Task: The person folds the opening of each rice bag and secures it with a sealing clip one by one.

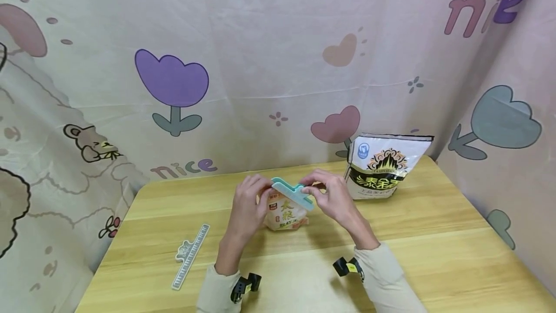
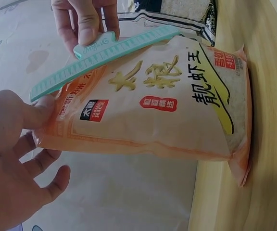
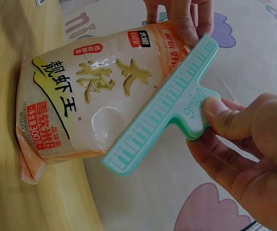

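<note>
Tulip-printed cloth (image 1: 260,37) backs the table (image 1: 434,255); midway between the side edges I see the left hand (image 1: 248,203) pinch the rice bag (image 1: 284,215) by its top, the right hand (image 1: 333,195) a turquoise clip (image 1: 293,194) slanted across it.

Bags: two, one orange bag (image 1: 285,213), one white bag (image 1: 374,162). Clips: two, one teal clip (image 1: 292,193), one grey clip (image 1: 189,257). Hands: two, left hand (image 1: 248,203), right hand (image 1: 333,196). Sleeves: two, left sleeve (image 1: 216,291), right sleeve (image 1: 386,274). Black wrist devices: two, one on left wrist (image 1: 240,288), one on right wrist (image 1: 342,266). Tabletop (image 1: 434,250): one. Printed tulips in head view: at least three, purple tulip (image 1: 171,83), pink tulip (image 1: 335,127), blue-grey tulip (image 1: 499,120). Printed peach heart (image 1: 340,51): one.
</note>
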Demonstrator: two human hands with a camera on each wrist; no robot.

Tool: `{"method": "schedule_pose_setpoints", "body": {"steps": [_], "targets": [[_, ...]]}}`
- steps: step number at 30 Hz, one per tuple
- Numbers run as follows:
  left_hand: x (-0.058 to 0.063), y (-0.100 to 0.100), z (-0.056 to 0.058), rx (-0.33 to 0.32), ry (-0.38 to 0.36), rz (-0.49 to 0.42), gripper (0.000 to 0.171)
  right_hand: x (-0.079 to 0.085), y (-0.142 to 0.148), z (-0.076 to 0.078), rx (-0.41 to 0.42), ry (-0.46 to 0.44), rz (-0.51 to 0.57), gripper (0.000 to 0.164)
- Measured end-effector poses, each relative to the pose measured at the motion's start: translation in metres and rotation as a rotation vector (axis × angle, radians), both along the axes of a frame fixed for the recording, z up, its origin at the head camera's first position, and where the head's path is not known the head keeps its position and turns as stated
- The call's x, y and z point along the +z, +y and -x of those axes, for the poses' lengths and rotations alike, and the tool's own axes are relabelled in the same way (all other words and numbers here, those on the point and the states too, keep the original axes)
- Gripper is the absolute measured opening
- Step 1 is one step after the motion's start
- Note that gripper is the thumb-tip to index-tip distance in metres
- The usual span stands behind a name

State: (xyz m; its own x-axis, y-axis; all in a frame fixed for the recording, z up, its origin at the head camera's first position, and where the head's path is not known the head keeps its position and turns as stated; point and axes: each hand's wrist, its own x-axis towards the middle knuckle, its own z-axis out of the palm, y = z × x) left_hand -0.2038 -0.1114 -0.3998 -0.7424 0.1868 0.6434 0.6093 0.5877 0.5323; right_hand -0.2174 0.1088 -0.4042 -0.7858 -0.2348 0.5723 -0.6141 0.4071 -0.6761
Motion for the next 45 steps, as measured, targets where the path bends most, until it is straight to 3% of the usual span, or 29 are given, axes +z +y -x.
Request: {"method": "schedule_pose_setpoints", "body": {"steps": [7,14,25,33,45], "targets": [[-0.004,-0.009,0.002,-0.027,-0.038,-0.004,0.006,-0.004,-0.002,0.000,-0.007,-0.024,-0.027,0.012],[-0.001,-0.017,0.001,-0.027,-0.052,0.024,0.006,-0.003,-0.005,-0.001,-0.010,-0.009,-0.050,0.012],[0.004,-0.016,0.000,0.023,-0.018,0.043,0.009,-0.001,-0.012,-0.004,-0.007,0.067,-0.102,0.013],[0.006,-0.016,0.001,-0.004,-0.026,0.027,0.006,0.002,-0.011,-0.006,-0.003,0.066,-0.096,0.013],[0.008,-0.015,0.000,0.007,-0.045,0.016,0.005,0.002,-0.009,-0.006,0.002,0.072,-0.114,0.013]]}}
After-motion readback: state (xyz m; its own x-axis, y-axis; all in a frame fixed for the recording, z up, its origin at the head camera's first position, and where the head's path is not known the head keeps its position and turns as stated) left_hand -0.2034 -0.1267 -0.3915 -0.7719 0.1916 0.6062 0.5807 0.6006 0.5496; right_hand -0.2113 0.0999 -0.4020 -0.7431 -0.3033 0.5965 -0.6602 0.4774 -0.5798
